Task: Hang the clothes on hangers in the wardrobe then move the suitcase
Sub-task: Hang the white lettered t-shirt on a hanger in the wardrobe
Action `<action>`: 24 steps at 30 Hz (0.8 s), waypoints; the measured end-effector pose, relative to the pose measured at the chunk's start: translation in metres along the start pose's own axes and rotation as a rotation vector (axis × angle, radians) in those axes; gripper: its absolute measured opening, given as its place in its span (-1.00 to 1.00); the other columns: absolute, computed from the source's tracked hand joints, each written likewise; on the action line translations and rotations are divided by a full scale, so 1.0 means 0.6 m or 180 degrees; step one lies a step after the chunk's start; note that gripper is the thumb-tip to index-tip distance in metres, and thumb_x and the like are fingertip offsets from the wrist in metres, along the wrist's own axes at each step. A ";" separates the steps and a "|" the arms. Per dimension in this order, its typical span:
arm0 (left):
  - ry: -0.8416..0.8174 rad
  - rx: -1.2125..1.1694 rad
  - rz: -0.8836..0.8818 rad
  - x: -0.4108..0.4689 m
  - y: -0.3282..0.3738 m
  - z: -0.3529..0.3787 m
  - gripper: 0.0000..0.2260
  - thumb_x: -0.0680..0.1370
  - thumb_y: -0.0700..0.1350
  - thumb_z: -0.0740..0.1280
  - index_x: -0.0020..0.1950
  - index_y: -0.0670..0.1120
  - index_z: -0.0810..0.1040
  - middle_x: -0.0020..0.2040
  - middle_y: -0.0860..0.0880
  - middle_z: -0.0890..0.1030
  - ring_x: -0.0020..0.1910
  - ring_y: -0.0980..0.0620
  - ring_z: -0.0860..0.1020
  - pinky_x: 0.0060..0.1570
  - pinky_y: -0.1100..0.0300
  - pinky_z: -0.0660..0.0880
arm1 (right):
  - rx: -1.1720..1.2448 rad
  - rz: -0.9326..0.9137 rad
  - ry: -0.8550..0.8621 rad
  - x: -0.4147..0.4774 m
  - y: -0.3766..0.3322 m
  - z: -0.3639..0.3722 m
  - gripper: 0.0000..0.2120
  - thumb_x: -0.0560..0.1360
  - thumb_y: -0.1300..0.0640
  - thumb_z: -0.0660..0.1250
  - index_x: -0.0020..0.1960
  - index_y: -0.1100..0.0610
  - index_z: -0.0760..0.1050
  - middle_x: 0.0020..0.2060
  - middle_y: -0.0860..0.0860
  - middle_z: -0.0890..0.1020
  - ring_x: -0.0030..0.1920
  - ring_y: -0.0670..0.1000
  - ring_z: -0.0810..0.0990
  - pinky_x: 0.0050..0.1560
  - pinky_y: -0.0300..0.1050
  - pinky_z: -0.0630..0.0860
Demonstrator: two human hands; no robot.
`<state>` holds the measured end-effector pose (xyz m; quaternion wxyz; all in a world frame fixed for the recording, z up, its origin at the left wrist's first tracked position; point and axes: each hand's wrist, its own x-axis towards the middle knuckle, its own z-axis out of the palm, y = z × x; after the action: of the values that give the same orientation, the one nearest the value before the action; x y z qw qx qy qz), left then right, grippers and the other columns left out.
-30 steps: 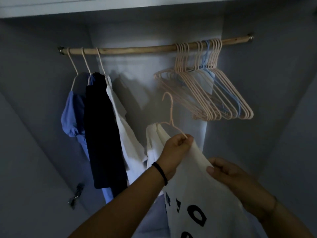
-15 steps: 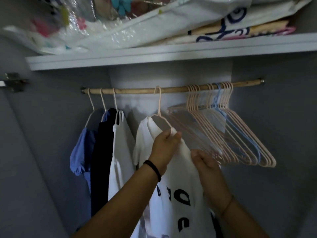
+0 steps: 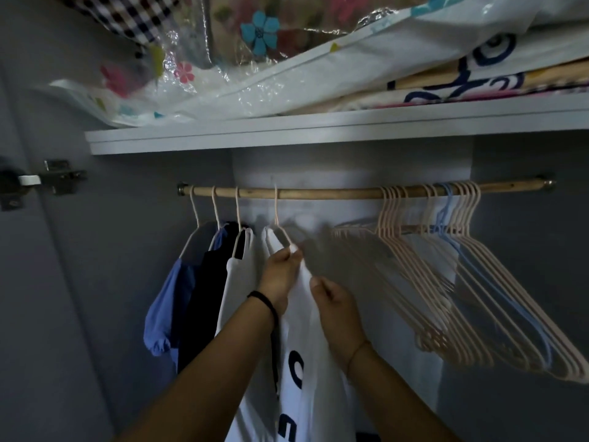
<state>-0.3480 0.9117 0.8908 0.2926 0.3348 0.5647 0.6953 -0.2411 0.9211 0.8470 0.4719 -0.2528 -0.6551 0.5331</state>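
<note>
Apparently the left hand [image 3: 282, 272] pinches the shirt [image 3: 302, 330] at its shoulder, steadying it on a hanger [image 3: 276, 218] hooked over the rod [image 3: 318, 192], beside three hung garments. Right hand [image 3: 334, 309], fingers curled, holds the fabric's edge. Dark letters show (unreadable, partly hidden). No suitcase visible.

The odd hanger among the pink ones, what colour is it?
Light blue hanger, seen in the head view.

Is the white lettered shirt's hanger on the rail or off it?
On. The hanger hooks over the rail; the shirt hangs below, both hands at it.
</note>
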 end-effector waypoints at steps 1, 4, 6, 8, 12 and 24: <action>0.0063 0.0039 -0.0005 0.008 -0.008 -0.010 -0.82 0.59 -0.18 0.25 -0.19 -0.08 0.56 -0.32 -0.02 0.60 -0.28 0.03 0.55 -0.20 0.20 0.47 | -0.0003 -0.0036 -0.0066 0.003 0.003 0.010 -0.79 0.60 0.16 0.18 -0.02 0.17 0.59 -0.11 0.18 0.65 -0.09 -0.02 0.56 -0.06 -0.22 0.47; 0.0240 -0.0001 0.0035 0.019 -0.022 -0.040 -0.81 0.60 -0.20 0.23 -0.19 -0.08 0.53 -0.24 -0.04 0.54 -0.23 0.03 0.50 -0.19 0.24 0.44 | 0.0077 -0.0146 -0.0282 0.009 0.006 0.041 -0.80 0.60 0.23 0.16 0.13 0.03 0.48 -0.07 -0.17 0.58 -0.08 -0.27 0.53 -0.07 -0.54 0.38; 0.0337 -0.0132 0.0007 0.025 -0.023 -0.055 -0.80 0.61 -0.21 0.21 -0.19 -0.08 0.52 -0.24 -0.06 0.53 -0.23 0.02 0.48 -0.18 0.21 0.43 | 0.0084 -0.0162 -0.0384 0.013 0.011 0.062 -0.79 0.61 0.23 0.15 0.16 0.02 0.46 -0.08 -0.22 0.54 -0.09 -0.33 0.51 -0.09 -0.57 0.36; 0.0416 -0.0232 -0.0046 0.028 -0.020 -0.069 -0.80 0.62 -0.21 0.19 -0.16 -0.08 0.52 -0.21 -0.06 0.55 -0.22 0.03 0.51 -0.20 0.22 0.44 | 0.0090 -0.0088 -0.0401 0.017 0.018 0.079 -0.74 0.61 0.21 0.15 0.26 0.11 0.47 0.02 -0.16 0.53 0.00 -0.26 0.49 -0.08 -0.61 0.34; 0.0444 -0.0220 -0.0116 0.020 -0.024 -0.096 -0.85 0.61 -0.18 0.21 0.02 -0.20 0.54 -0.09 -0.11 0.53 -0.23 0.03 0.51 -0.21 0.22 0.46 | 0.0081 0.0023 -0.0397 0.013 0.033 0.104 -0.70 0.62 0.15 0.15 0.31 0.17 0.46 0.11 -0.05 0.56 0.12 -0.11 0.51 0.11 -0.45 0.43; 0.0118 0.0222 0.0203 -0.095 -0.030 -0.153 -0.71 0.59 -0.22 0.26 0.31 -0.23 0.46 0.22 -0.20 0.56 0.21 -0.11 0.54 0.30 0.02 0.42 | 0.0123 0.0230 -0.0526 -0.037 0.031 0.122 -0.68 0.57 0.18 0.24 0.31 0.19 0.41 0.05 0.17 0.60 -0.03 0.03 0.58 0.03 -0.26 0.50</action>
<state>-0.3864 0.8163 0.8529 0.2479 0.3497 0.5830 0.6902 -0.2998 0.8746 0.8228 0.4014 -0.2223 -0.6719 0.5814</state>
